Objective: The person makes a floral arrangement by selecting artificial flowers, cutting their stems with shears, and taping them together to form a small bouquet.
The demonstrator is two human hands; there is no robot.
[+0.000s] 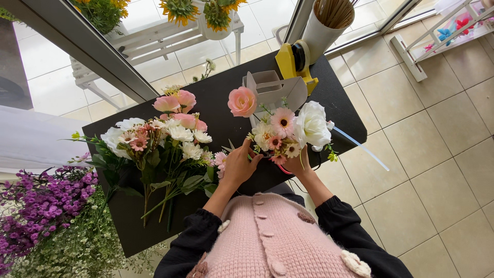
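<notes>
Black bench (226, 118) on pale floor tiles (422, 154), beside a glass door. Held above its near edge: small posy (283, 131) of white rose, pink-and-white daisies and a peach rose on a longer stem (242, 102). Left hand (237, 166) at the posy's lower left side, fingers (253, 158) curled and pressed against the stems. Right hand (297, 164) under the white rose, mostly hidden by blooms, fingers closed round the stem bundle as far as can be seen; exact grip not visible. Just behind the posy: pale paper gift bag (275, 88), upright, open at the top. Beyond that, near the far corner: yellow tape dispenser (296, 62) beside a white tube of thin sticks (327, 23). Clear narrow strip (360, 146) jutting off the bench's right edge. On the left of the bench: loose bunch of pink and white flowers with green stems (164, 149), lying flat. Lower left, off the bench: purple blooms (41, 206). Outside the glass: white rack with sunflowers (180, 10).
</notes>
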